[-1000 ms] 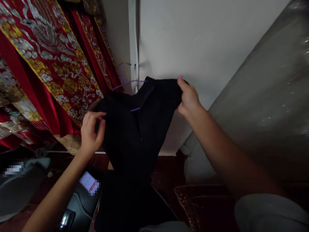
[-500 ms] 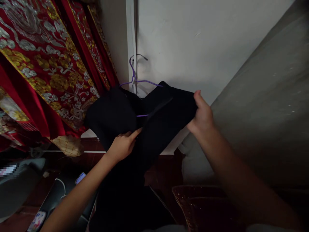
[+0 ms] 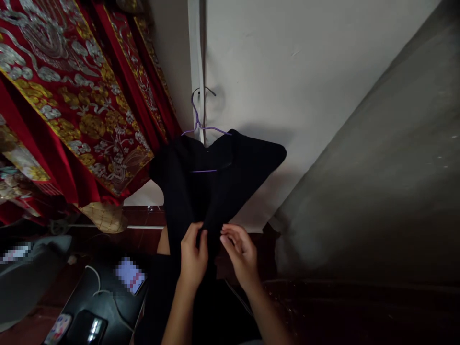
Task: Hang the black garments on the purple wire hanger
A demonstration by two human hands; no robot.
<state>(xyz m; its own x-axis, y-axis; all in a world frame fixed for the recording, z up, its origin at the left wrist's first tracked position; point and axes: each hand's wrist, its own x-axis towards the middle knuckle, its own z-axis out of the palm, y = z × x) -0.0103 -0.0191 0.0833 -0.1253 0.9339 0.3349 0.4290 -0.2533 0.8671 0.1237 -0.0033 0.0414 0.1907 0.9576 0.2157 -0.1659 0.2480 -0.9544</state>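
A black top [image 3: 247, 163] with a deep front opening hangs on a purple wire hanger [image 3: 197, 125]. The hanger's hook is caught at a white vertical strip by the wall. Low on the front opening, my left hand [image 3: 194, 256] pinches the fabric edge between thumb and fingers. My right hand [image 3: 242, 254] is just to the right of it, beside the cloth, fingers loosely curled and thumb apart from them, with nothing visible between. The lower part of the top merges into dark shadow.
Red drapery [image 3: 89, 115] with gold and silver embroidery hangs at left. Below it, a dark stool-like surface [image 3: 77, 292] carries a lit phone [image 3: 131, 275], a white cable [image 3: 96, 278] and other small devices. A grey sheet-like covering [image 3: 377, 201] stands at right.
My right hand has let go of the right sleeve and moved down and left, near my left hand. My left hand has moved lower along the front opening. The sleeve now hangs free.
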